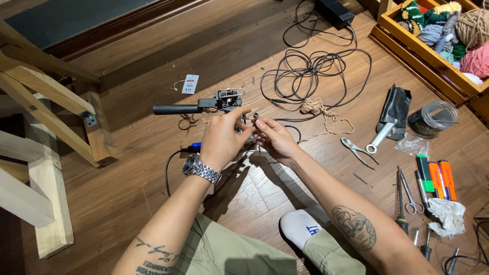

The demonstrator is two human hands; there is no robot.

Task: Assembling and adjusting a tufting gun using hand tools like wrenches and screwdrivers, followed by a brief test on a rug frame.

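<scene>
— Looking at the two forearms, how do they sit?

— Both reach forward from the lap and meet over the brown wooden plank floor (153, 168). The left hand (224, 140), a silver metal wristwatch (201, 169) on its wrist, is raised with the back toward the camera and the fingers curled inward. The right hand (275, 138) comes in from the right, palm turned toward the left one.

— And the grip on each side?

— The left grip is pressed together around a small dark metal part with short grey pins (249, 122); most of it is hidden behind the fingers. The right thumb and forefinger pinch the same part at its right end, where one pin stands up just above the fingertips.

— Where does that part lie?

— Between the two hands, held off the floor, just below the black handled tool with a metal head (204, 106) that lies on the planks. A blue-ended black cable (191, 148) runs out from under the left hand.
</scene>
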